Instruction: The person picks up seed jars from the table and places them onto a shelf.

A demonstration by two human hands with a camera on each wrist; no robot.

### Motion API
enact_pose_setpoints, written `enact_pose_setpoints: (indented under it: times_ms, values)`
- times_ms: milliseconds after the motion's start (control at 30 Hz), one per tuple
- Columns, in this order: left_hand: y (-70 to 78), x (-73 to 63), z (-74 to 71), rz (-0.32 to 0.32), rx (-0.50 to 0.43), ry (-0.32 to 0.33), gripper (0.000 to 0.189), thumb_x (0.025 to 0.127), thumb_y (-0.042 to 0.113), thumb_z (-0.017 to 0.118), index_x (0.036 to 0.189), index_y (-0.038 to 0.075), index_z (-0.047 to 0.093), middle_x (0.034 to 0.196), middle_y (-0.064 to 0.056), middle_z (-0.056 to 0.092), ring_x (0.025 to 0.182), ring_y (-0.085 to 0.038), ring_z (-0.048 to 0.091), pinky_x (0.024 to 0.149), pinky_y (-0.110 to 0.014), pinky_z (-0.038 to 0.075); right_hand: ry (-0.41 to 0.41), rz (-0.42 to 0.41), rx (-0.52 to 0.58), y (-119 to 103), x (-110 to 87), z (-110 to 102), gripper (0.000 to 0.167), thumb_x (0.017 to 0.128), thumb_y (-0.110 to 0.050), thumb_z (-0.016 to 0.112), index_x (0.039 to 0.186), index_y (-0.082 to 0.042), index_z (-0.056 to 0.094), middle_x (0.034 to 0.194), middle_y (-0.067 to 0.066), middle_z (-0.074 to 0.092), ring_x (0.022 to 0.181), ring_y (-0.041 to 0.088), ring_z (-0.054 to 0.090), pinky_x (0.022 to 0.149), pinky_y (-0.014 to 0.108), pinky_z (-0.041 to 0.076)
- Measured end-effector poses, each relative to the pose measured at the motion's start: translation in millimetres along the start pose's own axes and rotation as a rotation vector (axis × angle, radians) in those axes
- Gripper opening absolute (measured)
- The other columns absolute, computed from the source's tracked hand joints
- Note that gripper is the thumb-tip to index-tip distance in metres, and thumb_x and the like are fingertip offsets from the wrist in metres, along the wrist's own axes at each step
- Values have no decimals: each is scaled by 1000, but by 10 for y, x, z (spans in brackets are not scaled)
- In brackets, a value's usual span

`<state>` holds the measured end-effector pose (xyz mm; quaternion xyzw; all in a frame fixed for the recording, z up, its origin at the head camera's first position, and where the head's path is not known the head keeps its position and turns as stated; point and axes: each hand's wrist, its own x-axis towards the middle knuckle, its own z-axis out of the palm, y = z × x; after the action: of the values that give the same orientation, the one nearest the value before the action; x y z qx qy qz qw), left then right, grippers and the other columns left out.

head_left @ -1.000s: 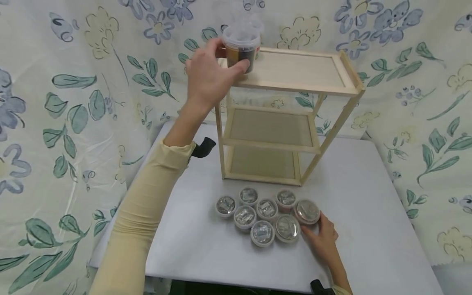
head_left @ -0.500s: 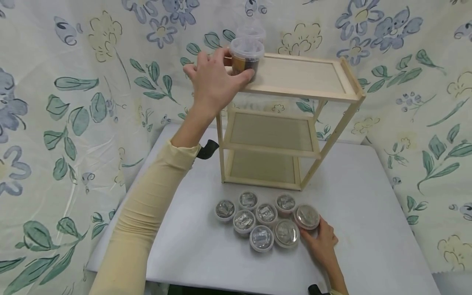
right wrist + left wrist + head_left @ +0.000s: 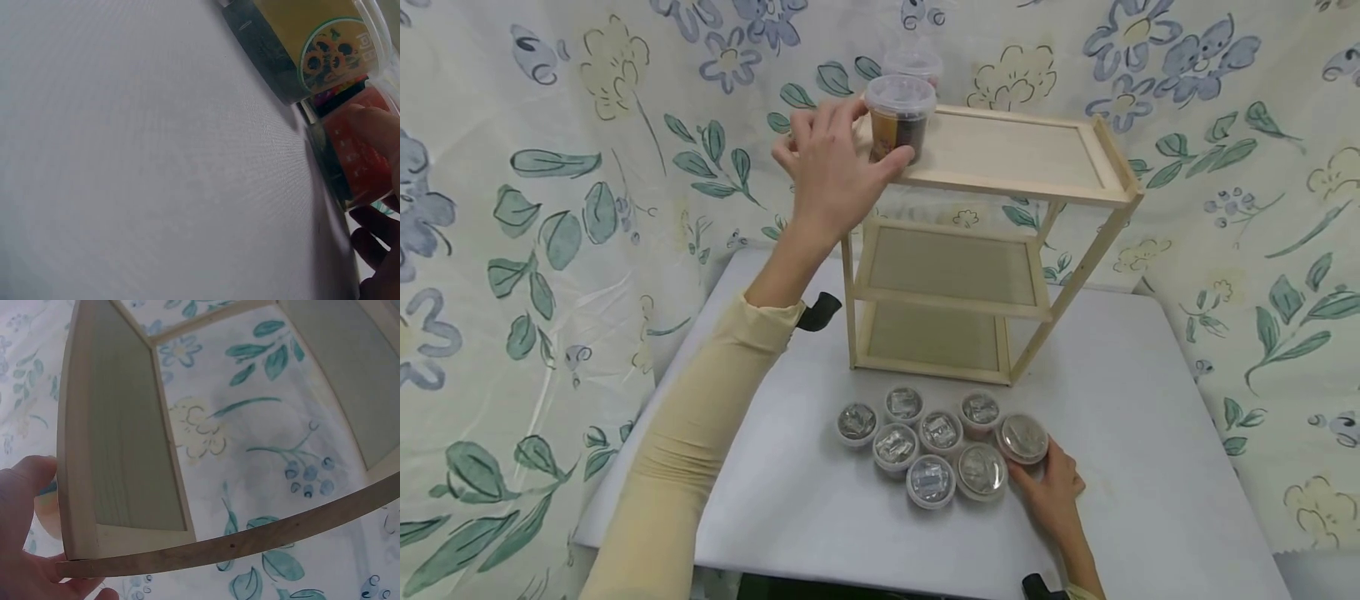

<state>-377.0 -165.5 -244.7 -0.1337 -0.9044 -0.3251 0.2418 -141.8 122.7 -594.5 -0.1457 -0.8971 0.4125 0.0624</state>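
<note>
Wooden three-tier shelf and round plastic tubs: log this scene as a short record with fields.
Furniture: pale wooden three-tier shelf on a white table
Left hand: holds a yellow-and-black lidded plastic tub at the top tier's left end
Behind that tub: another clear-lidded tub, partly hidden
Right hand: grips a red-sided round plastic tub on the table
Other table tubs: seven, round, clear-lidded

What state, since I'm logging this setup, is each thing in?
Front tub: upright, lidded, held by left hand
Rear tub: partly hidden behind the front tub
Rightmost tub: upright, lidded, gripped by right hand
Seven tubs beside it: upright, lidded
Wooden rack: standing upright
</note>
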Motion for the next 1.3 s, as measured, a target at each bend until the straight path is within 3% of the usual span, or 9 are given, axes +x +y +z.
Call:
enact_pose_setpoints:
  times_ms: [133, 233, 333, 433, 567, 633, 733, 967, 1300]
  values:
    - [-131, -272, 11, 113, -93, 168, 68, 87, 54, 64, 141, 15, 51, 139, -2, 53, 125, -24, 37, 101, -45, 18, 6, -7, 1, 15, 3, 25, 79, 87, -29, 74, 146, 4, 33, 145, 29, 41, 128, 42, 30, 99, 58, 11]
    - [-255, -619, 18, 200, -206, 308, 59, 87, 45, 63, 132, 9, 56, 128, -6, 60, 113, -28, 43, 96, -41, 23, 9, -19, -1, 20, -1, 36, 78, 87, -28, 75, 146, 4, 34, 144, 28, 42, 128, 42, 31, 98, 57, 11]
    - [-392, -1043, 73, 245, -339, 358, 50, 86, 34, 65, 126, 4, 60, 117, -9, 64, 104, -30, 50, 95, -39, 27, 23, -34, -8, 22, -12, 37, 76, 87, -27, 75, 144, 4, 36, 142, 28, 43, 127, 42, 31, 97, 57, 12]
    - [-552, -1500, 193, 205, -444, 289, 43, 86, 23, 67, 124, 3, 61, 111, -11, 66, 98, -29, 55, 91, -34, 34, 50, -46, -1, 30, -22, 40, 75, 85, -25, 77, 142, 5, 38, 139, 29, 45, 126, 42, 33, 95, 56, 13]
    - [-758, -2080, 427, 37, -548, 89, 38, 89, 14, 68, 125, 6, 62, 109, -8, 67, 94, -23, 58, 81, -31, 39, 79, -44, 8, 49, -35, 45, 75, 83, -23, 79, 141, 5, 40, 137, 28, 47, 124, 42, 35, 95, 55, 14]
    - [-820, -2313, 540, -55, -566, -4, 37, 90, 13, 68, 126, 9, 62, 108, -5, 68, 92, -21, 58, 79, -33, 41, 86, -37, 12, 60, -39, 44, 75, 83, -23, 79, 141, 5, 41, 137, 28, 48, 124, 41, 35, 95, 54, 14]
    - [-858, -2566, 670, -145, -563, -106, 36, 91, 16, 68, 126, 13, 62, 107, -2, 68, 91, -17, 59, 77, -37, 42, 92, -17, 19, 82, -41, 46, 77, 83, -25, 79, 142, 4, 40, 138, 27, 48, 125, 40, 36, 96, 54, 14]
    - [-833, -2882, 850, -209, -558, -236, 35, 91, 21, 69, 125, 16, 62, 104, 4, 67, 89, -9, 57, 77, -36, 46, 109, -8, 14, 96, -24, 31, 77, 84, -30, 79, 144, 2, 41, 138, 24, 50, 124, 37, 40, 96, 53, 17]
    - [-772, -2964, 929, -182, -570, -310, 33, 93, 24, 67, 125, 18, 62, 106, 2, 66, 89, -10, 57, 77, -36, 45, 118, 19, 18, 89, 6, -17, 78, 82, -30, 81, 143, 2, 43, 136, 24, 53, 125, 38, 44, 95, 51, 19]
